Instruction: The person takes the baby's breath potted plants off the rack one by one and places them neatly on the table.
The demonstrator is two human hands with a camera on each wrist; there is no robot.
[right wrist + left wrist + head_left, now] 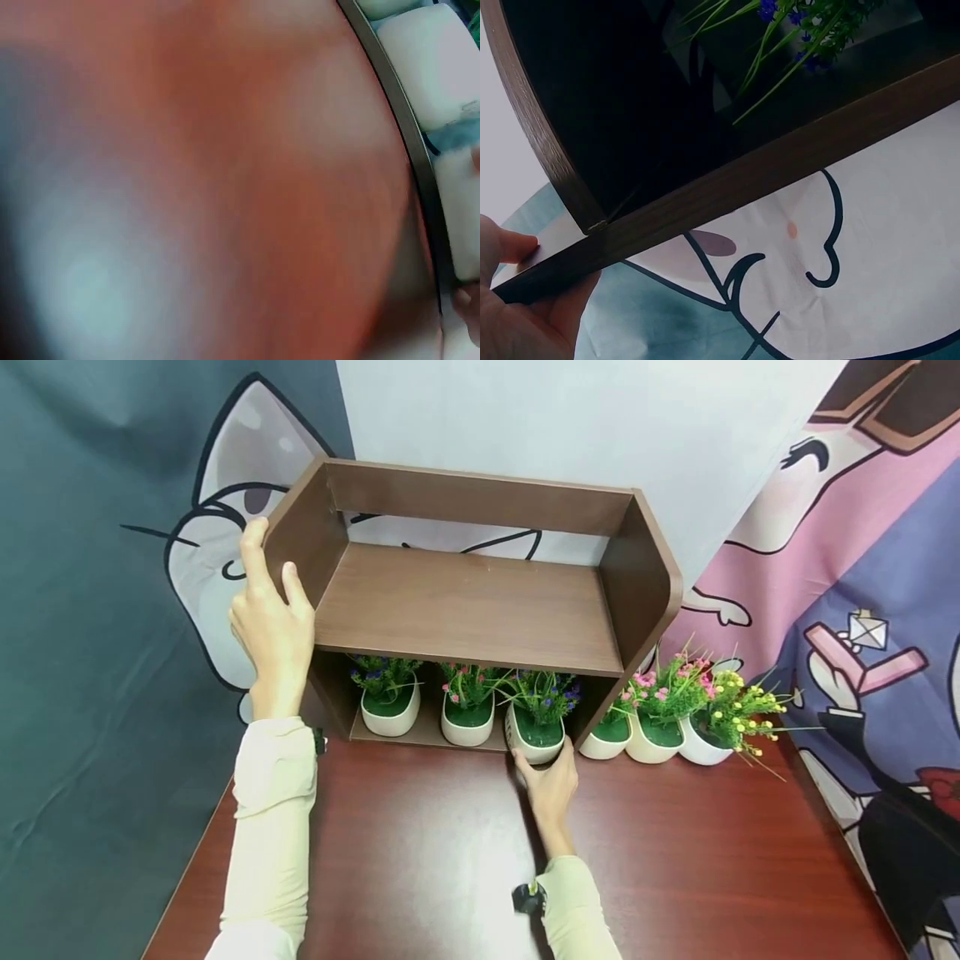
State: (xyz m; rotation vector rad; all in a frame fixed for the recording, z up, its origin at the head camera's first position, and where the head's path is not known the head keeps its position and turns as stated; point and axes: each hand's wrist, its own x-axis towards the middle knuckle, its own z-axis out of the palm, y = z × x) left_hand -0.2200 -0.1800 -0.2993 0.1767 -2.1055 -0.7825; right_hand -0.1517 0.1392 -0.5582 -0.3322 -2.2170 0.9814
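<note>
My left hand [273, 627] grips the left side panel of a brown wooden shelf [468, 606], thumb on one face and fingers on the other, as the left wrist view shows at the panel's edge [555, 259]. In the shelf's lower compartment, at its right end, stands a potted plant with blue-purple flowers [540, 739]. Thumb and fingers of my right hand [553, 789] hold its white pot [456, 217] from the front, on both sides. To its left in the same compartment are a pink-flowered plant [468, 718] and a purple-flowered plant [392, 710].
Outside the shelf's right side, several potted plants stand in a row on the reddish-brown table [427, 860], among them a pink-flowered one [656, 739] and a yellow-flowered one [707, 739]. Printed curtains hang left and right, with a white wall [555, 422] behind.
</note>
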